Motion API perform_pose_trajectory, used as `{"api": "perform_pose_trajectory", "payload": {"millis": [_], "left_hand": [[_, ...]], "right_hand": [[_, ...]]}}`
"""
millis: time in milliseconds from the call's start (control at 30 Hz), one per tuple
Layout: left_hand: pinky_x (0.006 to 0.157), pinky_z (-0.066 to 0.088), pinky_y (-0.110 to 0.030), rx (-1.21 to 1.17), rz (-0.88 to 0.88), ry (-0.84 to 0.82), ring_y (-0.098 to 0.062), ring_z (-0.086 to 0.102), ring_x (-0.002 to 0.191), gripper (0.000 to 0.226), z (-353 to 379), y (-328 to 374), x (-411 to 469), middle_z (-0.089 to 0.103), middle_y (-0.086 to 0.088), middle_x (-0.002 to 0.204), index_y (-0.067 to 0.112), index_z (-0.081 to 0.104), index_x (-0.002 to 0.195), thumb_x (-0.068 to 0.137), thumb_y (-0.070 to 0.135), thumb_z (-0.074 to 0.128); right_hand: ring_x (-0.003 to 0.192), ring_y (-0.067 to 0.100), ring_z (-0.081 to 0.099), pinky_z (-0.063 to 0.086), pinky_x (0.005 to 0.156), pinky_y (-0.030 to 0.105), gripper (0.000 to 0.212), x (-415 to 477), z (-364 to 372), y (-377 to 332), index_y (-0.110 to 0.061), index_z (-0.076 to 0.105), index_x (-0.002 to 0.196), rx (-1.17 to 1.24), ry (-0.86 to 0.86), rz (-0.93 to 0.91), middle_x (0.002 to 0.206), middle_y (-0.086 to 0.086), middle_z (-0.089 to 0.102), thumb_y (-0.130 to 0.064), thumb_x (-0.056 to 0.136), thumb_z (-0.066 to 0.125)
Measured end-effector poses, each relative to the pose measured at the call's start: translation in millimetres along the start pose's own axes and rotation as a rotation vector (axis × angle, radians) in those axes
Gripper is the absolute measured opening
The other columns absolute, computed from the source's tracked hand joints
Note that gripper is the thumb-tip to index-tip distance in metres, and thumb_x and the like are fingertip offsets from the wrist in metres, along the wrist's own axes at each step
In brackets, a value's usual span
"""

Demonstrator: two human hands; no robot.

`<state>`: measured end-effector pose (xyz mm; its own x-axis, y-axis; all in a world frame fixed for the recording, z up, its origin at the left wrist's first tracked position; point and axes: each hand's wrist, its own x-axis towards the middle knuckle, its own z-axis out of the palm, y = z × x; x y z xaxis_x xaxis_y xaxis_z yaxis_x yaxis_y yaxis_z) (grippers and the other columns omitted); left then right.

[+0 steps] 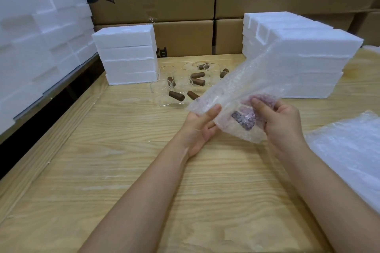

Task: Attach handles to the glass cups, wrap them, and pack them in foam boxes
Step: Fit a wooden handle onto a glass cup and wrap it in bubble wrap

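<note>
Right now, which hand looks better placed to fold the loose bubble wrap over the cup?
Probably the left hand. It pinches the free edge of the bubble wrap sheet, while the right hand is occupied cradling the wrapped glass cup, whose brown handle shows through the wrap.

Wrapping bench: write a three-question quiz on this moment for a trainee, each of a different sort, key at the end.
1. True or false: both hands hold the bubble wrap clear of the table.
2. What shows dark through the wrap near the right hand?
A) a wooden handle
B) a roll of tape
C) a knife
3. Where do the unwrapped glass cups stand relative to the two foam box stacks?

Key
1. True: the left hand pinches one edge and the right hand grips the bundle.
2. A, the wooden handle.
3. Between the left stack and the right stack, on the table.
</note>
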<state>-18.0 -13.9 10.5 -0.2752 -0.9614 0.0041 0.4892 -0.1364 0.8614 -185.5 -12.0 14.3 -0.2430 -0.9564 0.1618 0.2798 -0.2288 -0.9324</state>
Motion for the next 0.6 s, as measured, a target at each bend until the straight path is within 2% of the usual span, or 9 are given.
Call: {"api": "perform_pose_trajectory", "payload": {"millis": [100, 167, 267, 433, 467, 533, 600], "left_hand": [[0.085, 0.058, -0.035, -0.013, -0.088, 0.036, -0.023, 0.067, 0.103, 0.096, -4.4, 2.2, 1.5, 0.063, -0.010, 0.127, 0.014, 0.048, 0.137, 0.057, 0.058, 0.079], [0.079, 0.059, -0.038, 0.007, -0.095, 0.036, -0.025, 0.069, 0.098, 0.065, -9.0, 2.9, 3.4, 0.066, -0.008, 0.120, 0.015, 0.054, 0.130, 0.074, 0.045, 0.065], [0.071, 0.060, -0.040, 0.015, -0.101, 0.020, -0.027, 0.071, 0.088, 0.042, -13.4, 3.5, 4.1, 0.069, -0.006, 0.109, 0.019, 0.061, 0.114, 0.076, 0.036, 0.061], [0.066, 0.060, -0.040, 0.032, -0.128, -0.006, -0.027, 0.071, 0.091, 0.041, -17.3, 6.6, 5.0, 0.070, -0.008, 0.110, 0.017, 0.062, 0.113, 0.078, 0.038, 0.057], [0.066, 0.061, -0.040, 0.052, -0.143, -0.008, -0.027, 0.071, 0.092, 0.043, -17.9, 7.6, 5.5, 0.070, -0.010, 0.110, 0.016, 0.062, 0.112, 0.079, 0.043, 0.056], [0.065, 0.061, -0.041, 0.125, -0.166, 0.000, -0.028, 0.070, 0.094, 0.049, -16.7, 9.9, 6.2, 0.070, -0.011, 0.110, 0.017, 0.062, 0.110, 0.079, 0.054, 0.057], [0.060, 0.060, -0.042, 0.211, -0.166, 0.019, -0.029, 0.069, 0.096, 0.051, -13.8, 9.3, 7.5, 0.068, -0.012, 0.115, 0.017, 0.061, 0.114, 0.079, 0.055, 0.063]], "right_hand": [[0.070, 0.012, 0.070, 0.056, 0.063, 0.024, 0.009, 2.7, -2.7, -4.1, -0.013, 0.069, 0.083, -0.005, -0.009, -0.020, 0.073, -0.001, 0.074, -0.004, 0.083, 0.067], [0.070, 0.010, 0.070, 0.057, 0.066, 0.023, 0.009, 3.7, -4.4, -6.4, -0.014, 0.068, 0.083, -0.022, -0.027, -0.043, 0.072, -0.003, 0.073, -0.004, 0.083, 0.066], [0.070, 0.012, 0.070, 0.058, 0.072, 0.028, 0.011, 3.1, -4.8, -10.3, -0.015, 0.068, 0.083, -0.034, -0.043, -0.069, 0.073, -0.003, 0.073, -0.005, 0.084, 0.065], [0.069, 0.014, 0.071, 0.057, 0.059, 0.026, 0.012, 0.0, -3.8, -13.8, -0.012, 0.064, 0.084, -0.023, -0.059, -0.068, 0.074, 0.001, 0.074, -0.001, 0.087, 0.060], [0.075, 0.020, 0.072, 0.059, 0.064, 0.032, 0.011, -0.2, -3.2, -13.9, -0.011, 0.064, 0.085, -0.027, -0.058, -0.052, 0.081, 0.008, 0.074, -0.001, 0.087, 0.060], [0.092, 0.034, 0.068, 0.056, 0.083, 0.046, 0.009, -0.5, -2.4, -12.9, -0.011, 0.065, 0.088, -0.094, -0.067, -0.036, 0.099, 0.022, 0.070, -0.003, 0.087, 0.061], [0.091, 0.032, 0.068, 0.055, 0.085, 0.043, 0.010, -1.2, -1.0, -11.7, -0.013, 0.066, 0.089, -0.140, -0.083, -0.043, 0.097, 0.018, 0.071, -0.004, 0.087, 0.062]]}}
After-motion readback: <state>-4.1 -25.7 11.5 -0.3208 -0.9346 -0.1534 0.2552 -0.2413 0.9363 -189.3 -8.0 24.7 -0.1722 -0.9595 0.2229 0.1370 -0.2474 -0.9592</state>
